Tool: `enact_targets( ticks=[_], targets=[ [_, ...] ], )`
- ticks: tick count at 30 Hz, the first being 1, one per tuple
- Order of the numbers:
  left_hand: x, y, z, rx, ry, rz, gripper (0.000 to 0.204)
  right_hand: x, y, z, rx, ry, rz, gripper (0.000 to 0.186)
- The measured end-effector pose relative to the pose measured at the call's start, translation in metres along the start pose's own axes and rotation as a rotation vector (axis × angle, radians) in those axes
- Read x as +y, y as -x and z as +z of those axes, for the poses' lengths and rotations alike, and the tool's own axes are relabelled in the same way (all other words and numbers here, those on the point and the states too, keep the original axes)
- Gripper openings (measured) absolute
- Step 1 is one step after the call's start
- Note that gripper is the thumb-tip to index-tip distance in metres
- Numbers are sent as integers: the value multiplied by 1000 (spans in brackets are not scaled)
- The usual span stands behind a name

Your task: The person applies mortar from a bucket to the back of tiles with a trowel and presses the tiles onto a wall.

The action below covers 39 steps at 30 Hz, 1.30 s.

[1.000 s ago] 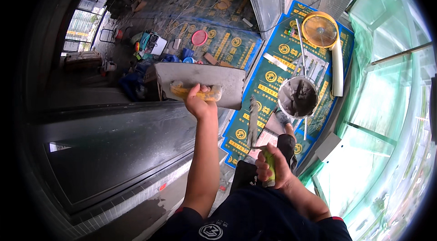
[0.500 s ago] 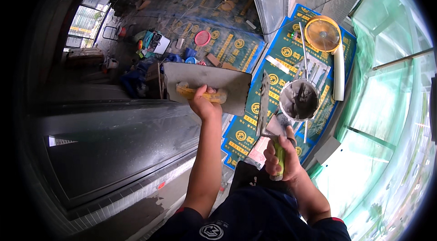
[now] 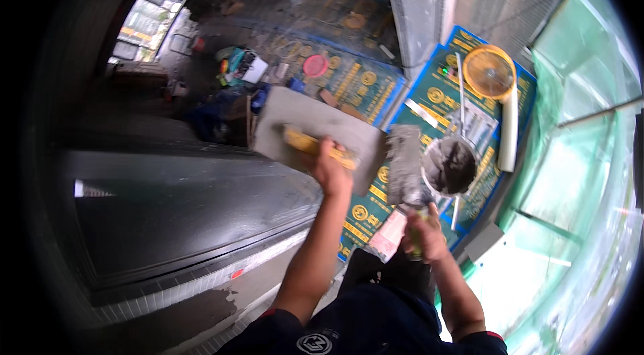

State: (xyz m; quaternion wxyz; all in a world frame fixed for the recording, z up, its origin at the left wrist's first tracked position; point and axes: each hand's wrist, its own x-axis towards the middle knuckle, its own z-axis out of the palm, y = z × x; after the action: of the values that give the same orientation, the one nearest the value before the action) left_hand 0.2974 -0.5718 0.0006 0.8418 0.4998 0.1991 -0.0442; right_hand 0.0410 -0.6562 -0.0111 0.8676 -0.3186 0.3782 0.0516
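My left hand point(image 3: 330, 170) is closed round the yellow handle of a wide, flat grey plastering float point(image 3: 355, 128). The float slants down to the right, its handle side facing me. Just right of it, my right hand point(image 3: 426, 235) grips the green handle of a trowel point(image 3: 404, 164). Wet grey mortar coats the trowel's blade, whose flat face shows. The blade's edge comes close to the float; whether they touch I cannot tell. Beside the trowel stands a bucket point(image 3: 429, 184) of grey mortar, with a rod leaning up out of it.
A yellow round sieve-like disc point(image 3: 488, 72) and a white tube point(image 3: 509, 134) lie on the green printed floor sheet point(image 3: 412, 115). Green netting point(image 3: 570, 147) hangs at the right. A dark glossy panel point(image 3: 188, 221) stands left, and a pink lid point(image 3: 315, 66) lies farther back.
The trowel has turned from edge-on to flat-face view. The float has tilted, its right end lower, and sits farther right. The whole scene has shifted slightly right and down.
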Motion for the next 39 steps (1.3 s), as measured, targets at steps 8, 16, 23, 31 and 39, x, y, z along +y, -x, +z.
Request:
enact_targets(
  ticks=[8, 16, 23, 31, 39],
  targets=[
    [49, 19, -3, -311, -285, 163, 41, -40, 20, -25, -277, -306, 171, 43],
    [26, 48, -28, -559, -591, 196, 30, -47, 16, 4, -392, -444, 341, 48],
    [34, 47, -65, -672, -1194, 485, 28, -90, 29, -5, -219, -10, -89, 50],
    [63, 40, -54, -772, -1441, 576, 32, -67, 43, -17, -23, 651, -127, 38],
    [48, 58, -60, -989, -1496, 801, 23, -92, 47, 6, -65, 717, -202, 48]
  ],
)
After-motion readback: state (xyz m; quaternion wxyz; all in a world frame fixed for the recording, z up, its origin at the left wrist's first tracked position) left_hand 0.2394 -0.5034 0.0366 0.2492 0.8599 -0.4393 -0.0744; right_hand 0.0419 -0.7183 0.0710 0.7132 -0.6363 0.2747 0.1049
